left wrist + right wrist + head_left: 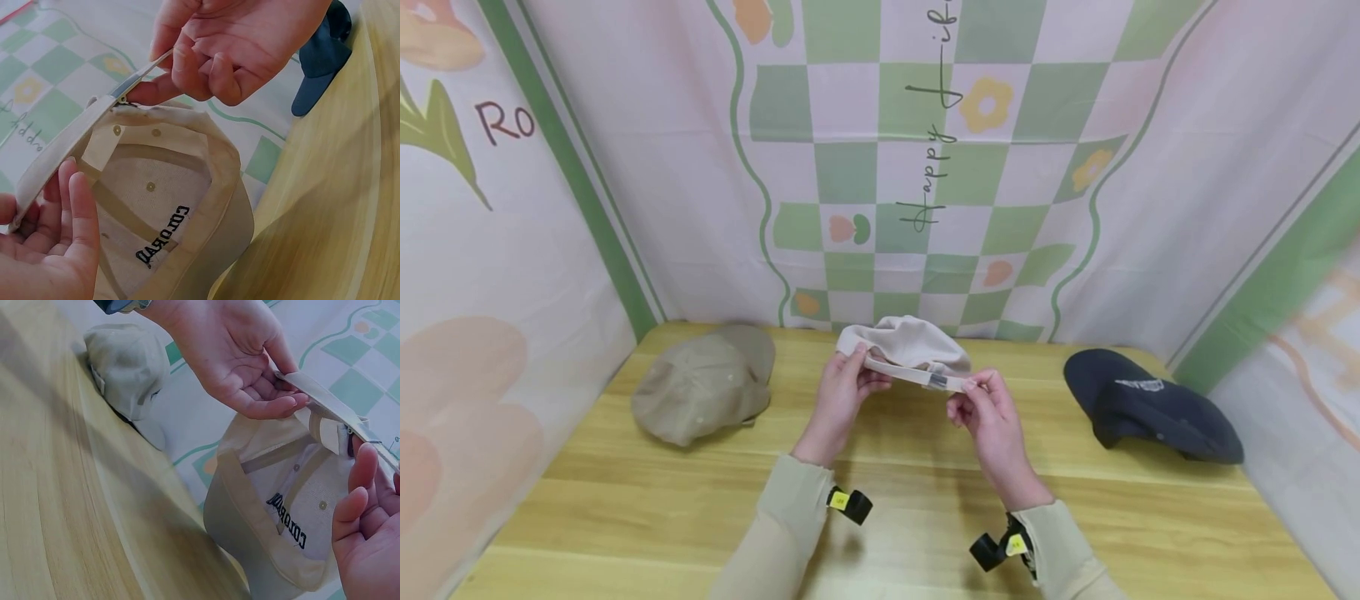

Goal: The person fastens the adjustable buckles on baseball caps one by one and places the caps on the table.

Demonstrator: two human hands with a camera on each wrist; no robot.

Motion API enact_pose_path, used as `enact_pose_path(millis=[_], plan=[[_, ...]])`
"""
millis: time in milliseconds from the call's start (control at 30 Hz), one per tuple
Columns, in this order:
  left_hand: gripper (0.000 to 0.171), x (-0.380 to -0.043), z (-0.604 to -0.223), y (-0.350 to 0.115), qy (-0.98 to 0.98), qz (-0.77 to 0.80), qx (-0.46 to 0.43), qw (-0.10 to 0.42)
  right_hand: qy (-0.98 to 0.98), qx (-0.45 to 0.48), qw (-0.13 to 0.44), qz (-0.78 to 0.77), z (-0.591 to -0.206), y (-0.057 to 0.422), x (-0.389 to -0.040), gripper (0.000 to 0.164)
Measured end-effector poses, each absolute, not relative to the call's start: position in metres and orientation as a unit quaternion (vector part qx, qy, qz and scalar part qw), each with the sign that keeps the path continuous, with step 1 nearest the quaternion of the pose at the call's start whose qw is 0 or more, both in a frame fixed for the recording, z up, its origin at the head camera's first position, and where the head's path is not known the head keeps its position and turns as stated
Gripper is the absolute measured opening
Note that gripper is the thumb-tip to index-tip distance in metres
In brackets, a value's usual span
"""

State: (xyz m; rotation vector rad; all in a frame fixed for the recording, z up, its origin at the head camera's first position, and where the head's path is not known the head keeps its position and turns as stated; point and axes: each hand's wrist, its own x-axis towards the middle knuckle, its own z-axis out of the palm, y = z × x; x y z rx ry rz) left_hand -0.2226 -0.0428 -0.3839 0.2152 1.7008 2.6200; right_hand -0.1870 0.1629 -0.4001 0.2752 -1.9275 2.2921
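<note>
Between both hands, a cream baseball cap [917, 340] is held up off the table, its hollow inside and dark embroidered lettering showing in the left wrist view. My left hand [841, 392] pinches the left side of its back strap [69, 144] between thumb and fingers. At the strap's other end, my right hand [992, 417] pinches the free tip between thumb and forefinger. A metal buckle [937, 381] sits on the strap close to the right hand. The cap's brim points away and is hidden in the head view.
A khaki cap [692, 387] lies on the wooden table [880, 517] to the left. On the right is a navy cap [1150, 408] with white lettering. A patterned cloth [902, 175] hangs behind the table, and further cloths hang at both sides.
</note>
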Motion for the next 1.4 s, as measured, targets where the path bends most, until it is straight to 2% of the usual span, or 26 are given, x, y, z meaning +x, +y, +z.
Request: enact_pose_path(millis=[367, 500, 767, 1400], plan=[[0.031, -0.2221, -0.3864, -0.039, 0.547, 0.834, 0.073, 0.005, -0.644, 0.075, 0.052, 0.759, -0.3993, 0.166, -0.1861, 0.018], [0.03, -0.2213, -0.3861, -0.0375, 0.545, 0.835, 0.078, 0.002, -0.657, 0.048, 0.041, 0.751, -0.3988, 0.1674, -0.187, 0.01], [0.029, -0.2189, -0.3857, -0.036, 0.546, 0.832, 0.103, -0.001, -0.676, 0.034, 0.045, 0.735, -0.4019, 0.1678, -0.1905, 0.025], [0.027, -0.2178, -0.3849, -0.0324, 0.553, 0.827, 0.104, 0.009, -0.725, 0.002, 0.026, 0.688, -0.4016, 0.1665, -0.1911, 0.012]])
